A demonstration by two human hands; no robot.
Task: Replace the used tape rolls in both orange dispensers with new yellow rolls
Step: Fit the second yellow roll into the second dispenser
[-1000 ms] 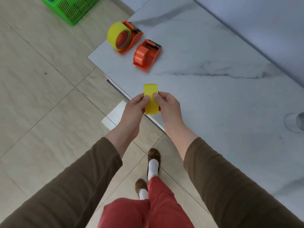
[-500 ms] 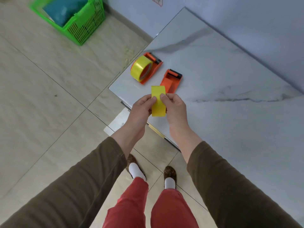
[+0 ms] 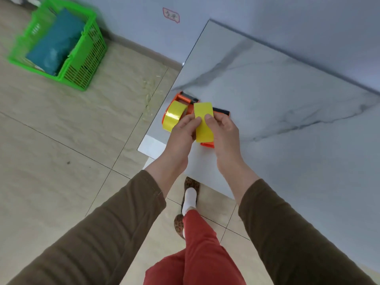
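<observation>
I've closed in on the table's [image 3: 287, 120] left corner — both hands, left [image 3: 183, 130] and right [image 3: 223, 130], pinch the new yellow roll [image 3: 203, 122] over the empty dispenser [image 3: 207, 144] — ready to load

Two dispensers [image 3: 181, 99] sit side by side on the table [image 3: 287, 124], at its near-left corner. A basket [image 3: 82, 64] stands on the floor, well left of the table.

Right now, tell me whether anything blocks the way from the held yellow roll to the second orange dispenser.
Nothing visible blocks it. Both hands, left hand and right hand, hold the new yellow roll just above the empty dispenser on the table; the loaded dispenser sits beside it, to the left.
</observation>
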